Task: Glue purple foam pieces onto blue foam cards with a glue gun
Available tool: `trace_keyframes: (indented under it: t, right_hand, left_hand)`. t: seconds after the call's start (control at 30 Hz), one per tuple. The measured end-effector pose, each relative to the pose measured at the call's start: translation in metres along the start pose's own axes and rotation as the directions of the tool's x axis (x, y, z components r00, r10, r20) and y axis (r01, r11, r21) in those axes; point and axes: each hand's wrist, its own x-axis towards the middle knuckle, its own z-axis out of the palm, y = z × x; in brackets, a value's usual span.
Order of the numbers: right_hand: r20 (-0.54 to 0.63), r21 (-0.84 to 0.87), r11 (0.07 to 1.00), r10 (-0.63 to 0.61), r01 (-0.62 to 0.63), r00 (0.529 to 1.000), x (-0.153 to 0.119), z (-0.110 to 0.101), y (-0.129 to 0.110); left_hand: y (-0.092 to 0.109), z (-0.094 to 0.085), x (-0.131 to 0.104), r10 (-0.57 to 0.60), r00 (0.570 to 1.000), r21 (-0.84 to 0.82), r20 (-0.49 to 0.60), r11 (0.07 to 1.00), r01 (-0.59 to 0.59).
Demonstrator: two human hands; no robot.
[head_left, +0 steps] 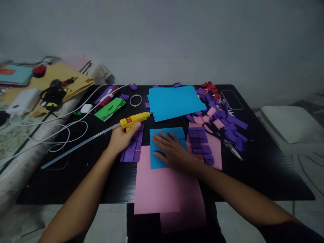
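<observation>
My left hand is wrapped round a yellow glue gun, its nozzle pointing right and a long clear glue stick trailing out of its back. My right hand lies flat, fingers stretched, on a blue paper piece with folded parts. That piece rests over the top of pink paper sheets that hang past the table's front edge. Under and beside my left hand are purple folded paper pieces. More purple folded pieces sit on pink paper right of my right hand.
Blue sheets lie at the back middle. Scissors and a heap of purple, pink and red paper scraps are at the right, near a phone. On the left are green paper, a tape ring and white cables.
</observation>
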Motion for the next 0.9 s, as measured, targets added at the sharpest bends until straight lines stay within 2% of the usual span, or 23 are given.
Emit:
trace_keyframes:
  t: [0.13,0.4,0.57,0.77,0.9]
  right_hand:
    - [-0.007,-0.007,1.0,0.002,-0.002,1.0,-0.001,0.002,0.001]
    - [-0.019,0.011,1.0,0.002,-0.001,1.0,0.0,0.003,0.002]
    - [-0.078,0.027,1.0,-0.013,0.015,0.997,-0.002,0.001,0.003]
    - [-0.22,0.051,0.997,0.072,-0.063,0.973,-0.007,-0.018,0.03]
    - [-0.141,0.092,0.989,0.124,-0.112,0.982,-0.018,-0.032,0.054]
  left_hand:
    - [-0.001,0.0,-0.001,0.026,1.0,0.016,-0.007,1.0,-0.026]
    - [0.0,0.0,-0.001,-0.002,1.0,0.028,0.005,1.0,0.002]
    - [0.004,-0.003,-0.002,0.022,1.0,0.059,0.01,0.998,-0.023]
    - [-0.002,-0.004,-0.001,0.019,1.0,0.063,0.002,0.998,-0.019]
    - [-0.005,-0.004,0.001,0.045,0.999,0.025,0.013,0.999,-0.045]
